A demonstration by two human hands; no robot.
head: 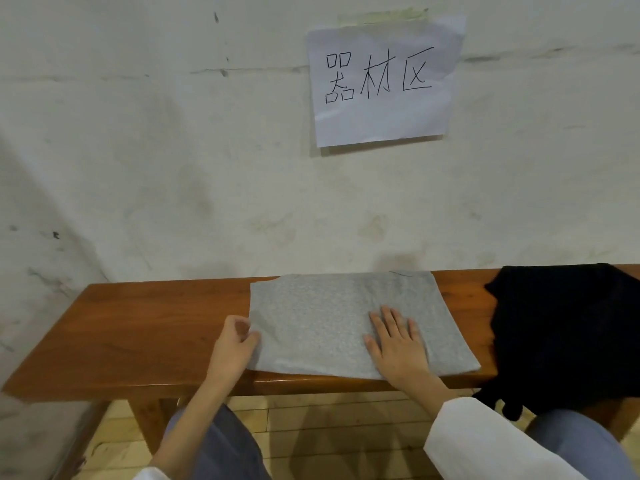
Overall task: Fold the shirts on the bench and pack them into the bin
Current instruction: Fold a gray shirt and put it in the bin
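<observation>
- A grey shirt [329, 323] is laid flat on the desk [138, 334] as a folded rectangle. It sits right of the middle, with its near edge at the desk's near edge.
- The shirt's left edge is held by the left hand [233, 344]. The grip is clamped on the cloth, with the fingers curled and the thumb laid over the edge. The fingertips are hidden by the hand itself.
- The right hand [398, 344] is laid palm down on the near right part of the grey shirt. Its grip is apart, with the fingers straight and spread.
- A black shirt [561, 334] is heaped on the desk just right of the grey one. It is draped over the near edge and cut off at the right border. Its folds are hard to make out in the dark cloth.
- A white sleeve [485, 445] is seen on the right forearm.
- A wooden floor [329, 431] is seen under the desk.
- A handwritten paper sign [381, 81] is taped to the stained wall [173, 168] behind.
</observation>
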